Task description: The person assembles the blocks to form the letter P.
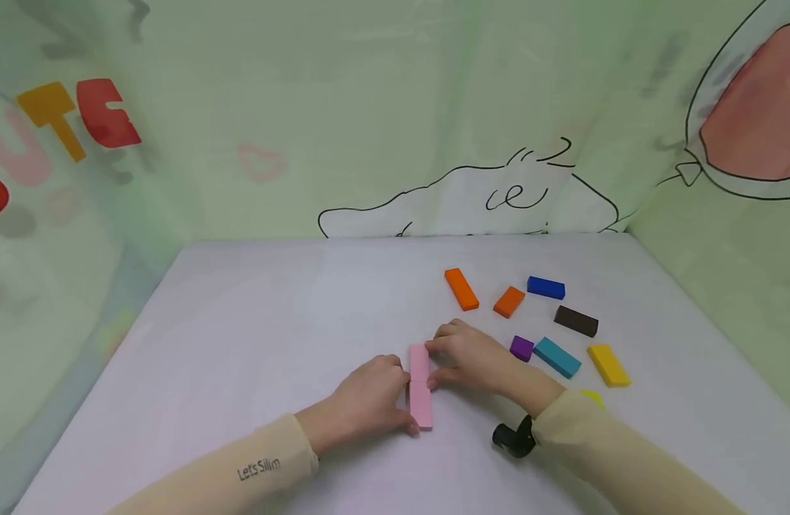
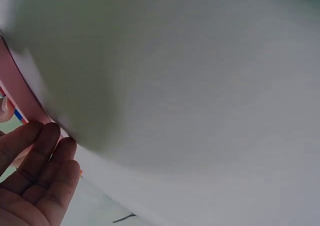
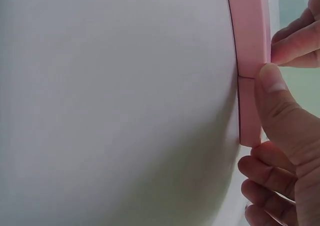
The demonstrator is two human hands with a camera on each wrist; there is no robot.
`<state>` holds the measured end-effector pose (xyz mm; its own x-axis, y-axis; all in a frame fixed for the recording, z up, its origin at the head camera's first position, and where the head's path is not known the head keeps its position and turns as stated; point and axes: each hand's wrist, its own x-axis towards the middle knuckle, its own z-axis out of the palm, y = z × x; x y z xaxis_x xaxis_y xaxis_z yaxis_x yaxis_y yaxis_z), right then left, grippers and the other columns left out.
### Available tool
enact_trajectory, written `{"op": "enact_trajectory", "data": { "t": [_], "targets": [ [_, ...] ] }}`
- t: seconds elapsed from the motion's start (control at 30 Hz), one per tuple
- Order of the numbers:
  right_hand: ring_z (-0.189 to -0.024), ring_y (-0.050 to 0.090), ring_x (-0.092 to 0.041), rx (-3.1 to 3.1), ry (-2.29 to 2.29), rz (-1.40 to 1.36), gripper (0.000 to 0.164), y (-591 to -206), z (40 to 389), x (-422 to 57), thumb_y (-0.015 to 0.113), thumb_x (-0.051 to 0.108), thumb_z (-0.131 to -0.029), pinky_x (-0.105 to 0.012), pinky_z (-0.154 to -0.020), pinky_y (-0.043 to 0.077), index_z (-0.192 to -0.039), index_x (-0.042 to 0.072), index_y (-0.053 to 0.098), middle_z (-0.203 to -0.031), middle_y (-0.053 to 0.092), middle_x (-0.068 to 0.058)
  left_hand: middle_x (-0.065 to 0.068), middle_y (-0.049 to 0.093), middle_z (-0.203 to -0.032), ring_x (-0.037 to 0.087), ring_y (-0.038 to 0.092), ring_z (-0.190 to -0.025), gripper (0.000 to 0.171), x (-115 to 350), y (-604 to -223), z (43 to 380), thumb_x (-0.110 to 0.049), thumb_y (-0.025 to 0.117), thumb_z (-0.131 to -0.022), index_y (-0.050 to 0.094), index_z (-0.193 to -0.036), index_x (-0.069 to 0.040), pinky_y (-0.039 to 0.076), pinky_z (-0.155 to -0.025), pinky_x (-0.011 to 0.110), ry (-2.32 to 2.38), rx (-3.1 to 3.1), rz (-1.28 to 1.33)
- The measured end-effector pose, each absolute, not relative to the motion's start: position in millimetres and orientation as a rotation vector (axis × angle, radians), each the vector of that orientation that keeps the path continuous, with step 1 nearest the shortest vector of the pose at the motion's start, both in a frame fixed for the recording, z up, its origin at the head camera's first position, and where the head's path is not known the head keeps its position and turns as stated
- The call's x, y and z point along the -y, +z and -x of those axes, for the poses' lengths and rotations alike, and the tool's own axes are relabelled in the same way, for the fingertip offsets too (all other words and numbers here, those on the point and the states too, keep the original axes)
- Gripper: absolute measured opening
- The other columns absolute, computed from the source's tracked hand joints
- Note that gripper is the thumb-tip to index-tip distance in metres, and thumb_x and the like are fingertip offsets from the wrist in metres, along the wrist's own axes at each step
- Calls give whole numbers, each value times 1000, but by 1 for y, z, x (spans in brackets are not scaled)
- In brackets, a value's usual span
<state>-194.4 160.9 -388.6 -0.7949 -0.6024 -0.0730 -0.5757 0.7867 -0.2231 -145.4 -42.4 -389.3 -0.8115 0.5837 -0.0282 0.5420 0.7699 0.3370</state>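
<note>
Two pink rectangular blocks lie end to end on the white table, forming one straight strip that points away from me. My left hand (image 1: 372, 397) holds the near pink block (image 1: 421, 408), thumb at its near end and fingertips along its left side by the seam. At the far pink block (image 1: 418, 361), my right hand (image 1: 469, 357) has its thumb on the right side by the seam and its fingers around the far end. The right wrist view shows a thin seam between the held far block (image 3: 248, 111) and the near one (image 3: 250, 31).
To the right lie several coloured blocks: long orange (image 1: 461, 289), short orange (image 1: 509, 302), blue (image 1: 546, 287), dark brown (image 1: 576, 321), purple (image 1: 522, 348), teal (image 1: 557, 357) and yellow (image 1: 608, 365). Another yellow piece (image 1: 593, 398) is partly hidden by the right sleeve. Printed curtains stand behind.
</note>
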Motion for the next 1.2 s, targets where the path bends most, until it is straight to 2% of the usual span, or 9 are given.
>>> {"op": "enact_trajectory", "data": {
  "t": [0.37, 0.87, 1.2],
  "targets": [
    [-104, 62, -25, -2868, -272, 1110, 51, -391, 191, -133, 87, 38, -79, -38, -93, 58, -116, 4, 76, -104, 72, -7, 1, 65, -93, 11, 54, -81, 45, 74, -389, 137, -36, 96, -67, 78, -98, -7, 51, -73, 23, 549, -2808, -828],
    [-97, 62, -24, -2851, -287, 1183, 49, -392, 180, -85, 86, 42, -80, -36, -83, 58, -109, 5, 75, -98, 68, -6, 5, 69, -105, 15, 59, -91, 62, 123, -388, 118, -34, 96, -67, 75, -118, -4, 55, -81, 29, 538, -2827, -768],
    [-93, 61, -22, -2826, -264, 1222, 50, -393, 175, -59, 84, 48, -80, -34, -79, 57, -106, 6, 74, -97, 68, -6, 8, 70, -112, 19, 63, -100, 68, 146, -388, 105, -31, 96, -67, 73, -122, 1, 57, -86, 35, 579, -2825, -656]
  ]
}}
